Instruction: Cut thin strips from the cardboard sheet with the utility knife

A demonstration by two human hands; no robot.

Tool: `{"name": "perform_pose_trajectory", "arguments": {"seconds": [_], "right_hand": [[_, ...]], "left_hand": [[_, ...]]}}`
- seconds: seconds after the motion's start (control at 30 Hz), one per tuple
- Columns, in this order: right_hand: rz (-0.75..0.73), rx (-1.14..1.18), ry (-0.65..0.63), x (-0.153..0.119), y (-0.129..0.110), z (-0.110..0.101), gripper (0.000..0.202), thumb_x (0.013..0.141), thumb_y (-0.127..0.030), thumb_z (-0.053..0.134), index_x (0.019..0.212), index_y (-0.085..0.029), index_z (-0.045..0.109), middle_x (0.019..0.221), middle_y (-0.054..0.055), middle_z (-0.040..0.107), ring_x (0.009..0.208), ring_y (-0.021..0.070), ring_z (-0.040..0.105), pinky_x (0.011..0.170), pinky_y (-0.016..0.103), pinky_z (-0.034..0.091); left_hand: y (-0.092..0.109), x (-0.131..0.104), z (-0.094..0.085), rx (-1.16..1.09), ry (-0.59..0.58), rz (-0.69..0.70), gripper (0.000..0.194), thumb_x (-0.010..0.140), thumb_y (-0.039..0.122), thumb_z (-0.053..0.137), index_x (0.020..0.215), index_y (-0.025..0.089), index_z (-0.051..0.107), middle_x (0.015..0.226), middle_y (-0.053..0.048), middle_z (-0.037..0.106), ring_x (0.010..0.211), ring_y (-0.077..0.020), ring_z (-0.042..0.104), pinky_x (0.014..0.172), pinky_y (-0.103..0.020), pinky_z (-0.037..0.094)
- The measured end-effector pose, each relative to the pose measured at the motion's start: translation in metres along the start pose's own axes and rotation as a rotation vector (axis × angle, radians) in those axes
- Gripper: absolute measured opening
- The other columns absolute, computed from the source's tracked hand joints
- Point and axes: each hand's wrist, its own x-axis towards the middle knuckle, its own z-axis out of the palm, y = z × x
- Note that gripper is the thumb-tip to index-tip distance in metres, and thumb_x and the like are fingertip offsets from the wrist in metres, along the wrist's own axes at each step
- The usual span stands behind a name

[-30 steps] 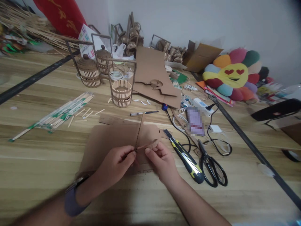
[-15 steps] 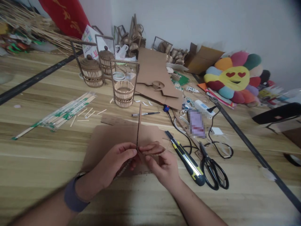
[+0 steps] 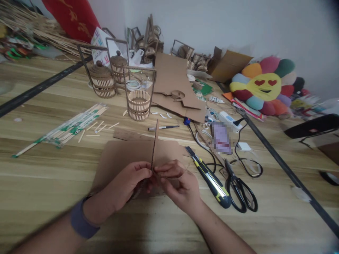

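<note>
1. over the cardboard sheet (image 3: 116, 155) on the counter (image 3: 39, 183), the left hand (image 3: 132, 181) reaches from near left, thumb and fingers pinching the cardboard strip (image 3: 155, 141), which rises beside the fingertips.
2. the right hand (image 3: 182, 185) angles from near right, bent fingers closed on the strip's lower part.
3. far left, the red banner (image 3: 79, 21) bears illegible gold writing.

Standing on the desk (image 3: 50, 183): two lidded buckets (image 3: 102, 84), one open bucket (image 3: 139, 105). The following are lying there: one utility knife (image 3: 209, 178), one pair of scissors (image 3: 238, 188), one pen (image 3: 168, 127), three white slips (image 3: 162, 115). One cardboard strip (image 3: 155, 141) is rising upright. Piled buckets (image 3: 150, 53) are defying exact counting.
</note>
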Motion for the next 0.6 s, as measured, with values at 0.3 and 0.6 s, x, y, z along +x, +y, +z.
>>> {"name": "perform_pose_trajectory", "arguments": {"seconds": [0.3,0.6], "right_hand": [[0.469,0.375,0.091,-0.0014,0.0022,0.0006,0.009,0.087,-0.030,0.065,0.085,-0.022,0.069,0.079,0.004,0.074,0.073,0.0183,0.069,0.067,0.031,0.055],[0.596,0.564,0.098,0.0031,0.0057,-0.0007,0.025,0.080,-0.046,0.073,0.082,-0.022,0.069,0.070,0.001,0.070,0.066,0.0155,0.065,0.068,0.029,0.052]], "left_hand": [[0.0033,-0.0033,0.0008,-0.011,-0.064,-0.036,0.024,0.071,0.039,0.067,0.071,0.015,0.065,0.064,-0.001,0.066,0.055,-0.0113,0.053,0.052,-0.021,0.039],[0.0037,-0.0060,0.0003,-0.098,-0.113,-0.035,0.037,0.077,0.053,0.071,0.079,0.016,0.068,0.068,-0.002,0.068,0.061,-0.0115,0.054,0.057,-0.021,0.040]]}}
